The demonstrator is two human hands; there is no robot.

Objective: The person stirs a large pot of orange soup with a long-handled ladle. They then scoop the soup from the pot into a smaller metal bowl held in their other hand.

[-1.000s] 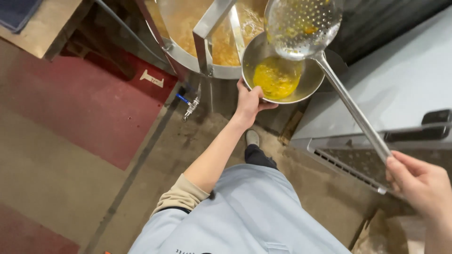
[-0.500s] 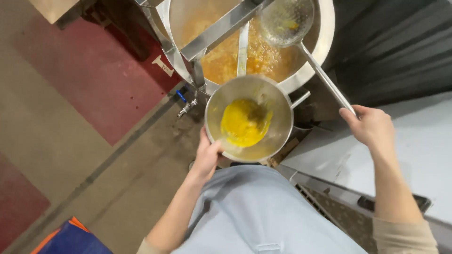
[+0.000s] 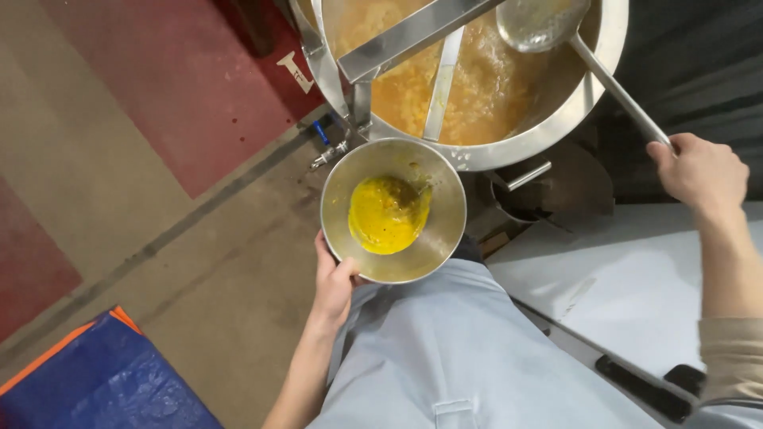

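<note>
Since the earlier frame the steel bowl (image 3: 393,210) sits lower and more central in view, and the skimmer ladle (image 3: 540,20) has swung further out over the big vat (image 3: 477,79), its handle now running down to the right.

The top of the vat and the ladle's far rim are cut off by the frame's upper edge. A flat metal bar (image 3: 413,36) crosses the vat and hides part of the orange-brown liquid beneath. Whether the ladle's bowl touches the liquid cannot be told.

The left hand (image 3: 334,282) grips the bowl's near rim, thumb hooked over the edge and fingers tucked under, out of sight. The right hand (image 3: 703,171) is closed around the ladle's handle, whose end is hidden inside the fist.

The bowl is held just in front of the vat, above the person's pale blue apron (image 3: 477,357). It is round, shiny, and holds a thick mound of bright yellow paste (image 3: 388,214) slumped at the centre.

A white table (image 3: 636,278) lies to the right. A blue tarp (image 3: 103,381) shows at lower left on the floor.
</note>
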